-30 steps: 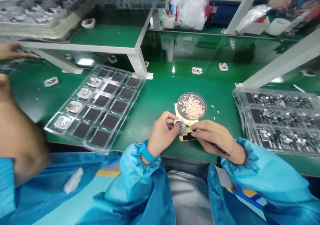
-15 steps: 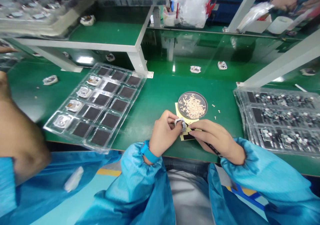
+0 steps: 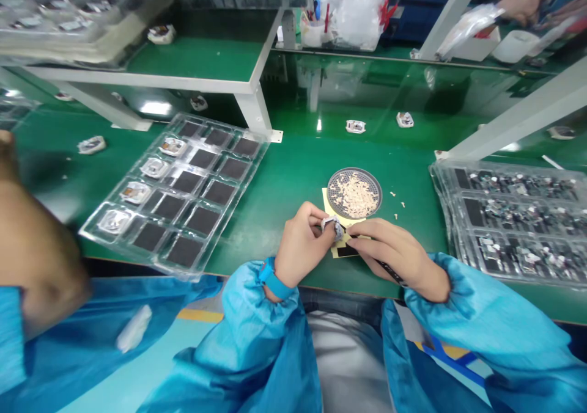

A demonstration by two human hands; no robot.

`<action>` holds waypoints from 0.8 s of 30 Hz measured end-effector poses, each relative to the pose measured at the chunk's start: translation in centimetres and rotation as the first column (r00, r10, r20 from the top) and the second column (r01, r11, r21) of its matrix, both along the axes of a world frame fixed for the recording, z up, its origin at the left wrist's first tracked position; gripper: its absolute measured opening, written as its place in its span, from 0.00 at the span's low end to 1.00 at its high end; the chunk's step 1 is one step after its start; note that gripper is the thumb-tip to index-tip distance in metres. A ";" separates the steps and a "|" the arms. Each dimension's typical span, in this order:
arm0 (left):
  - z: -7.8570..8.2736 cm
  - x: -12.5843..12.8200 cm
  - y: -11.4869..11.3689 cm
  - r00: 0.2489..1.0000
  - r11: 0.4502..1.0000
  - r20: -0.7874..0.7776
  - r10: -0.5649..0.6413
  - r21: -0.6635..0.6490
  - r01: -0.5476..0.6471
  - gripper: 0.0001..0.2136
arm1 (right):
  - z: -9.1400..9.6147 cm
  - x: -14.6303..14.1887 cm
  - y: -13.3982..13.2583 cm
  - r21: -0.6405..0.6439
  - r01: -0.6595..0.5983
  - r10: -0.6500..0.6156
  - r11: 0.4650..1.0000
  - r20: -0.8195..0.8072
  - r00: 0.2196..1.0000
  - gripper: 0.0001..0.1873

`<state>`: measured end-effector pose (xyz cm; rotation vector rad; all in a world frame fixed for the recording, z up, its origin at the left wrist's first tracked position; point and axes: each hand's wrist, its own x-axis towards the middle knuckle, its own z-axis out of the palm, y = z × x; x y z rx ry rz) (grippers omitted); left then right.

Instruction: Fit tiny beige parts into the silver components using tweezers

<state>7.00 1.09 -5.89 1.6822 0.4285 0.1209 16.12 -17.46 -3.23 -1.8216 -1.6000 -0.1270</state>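
Note:
Between the thumb and fingers of my left hand point(image 3: 308, 242) is a small white plastic housing point(image 3: 331, 226), held up near the table's front edge. My right hand point(image 3: 389, 248) is closed on slim black tweezers point(image 3: 391, 271) with white lettering, and their tip reaches the right side of the housing. Fingers hide the exact contact. Beneath both hands lies a yellow card point(image 3: 343, 251) with a black strip. Just beyond sits a round grey perforated dish point(image 3: 378, 194) heaped with tiny beige pieces point(image 3: 355, 196).
To the left lies a clear compartment tray point(image 3: 215, 217), with several white housings point(image 3: 155, 167) in its left column. Stacked trays of small parts point(image 3: 523, 217) stand at right. White shelf legs point(image 3: 257, 110) rise behind. A co-worker's arm point(image 3: 36, 242) is at far left.
My hands keep nearly the same pose, with the housing and tweezers still together. The view has shifted very slightly. At far left, the co-worker's arm has moved a little.

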 end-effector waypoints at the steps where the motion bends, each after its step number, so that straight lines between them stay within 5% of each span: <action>1: 0.0 0.0 0.0 1.000 1.000 0.001 0.001 -0.003 -0.001 0.09 | 0.0 0.0 0.0 0.001 -0.002 0.002 1.000 0.005 1.000 0.12; 16: 0.0 -0.1 0.0 1.000 1.000 0.005 0.001 -0.002 -0.001 0.09 | 0.0 0.0 -0.1 -0.003 0.018 -0.018 1.000 -0.024 1.000 0.11; 24: 0.0 0.0 0.1 1.000 1.000 0.001 -0.009 0.024 0.009 0.09 | 0.3 0.0 0.2 0.005 -0.007 0.006 1.000 0.091 0.996 0.10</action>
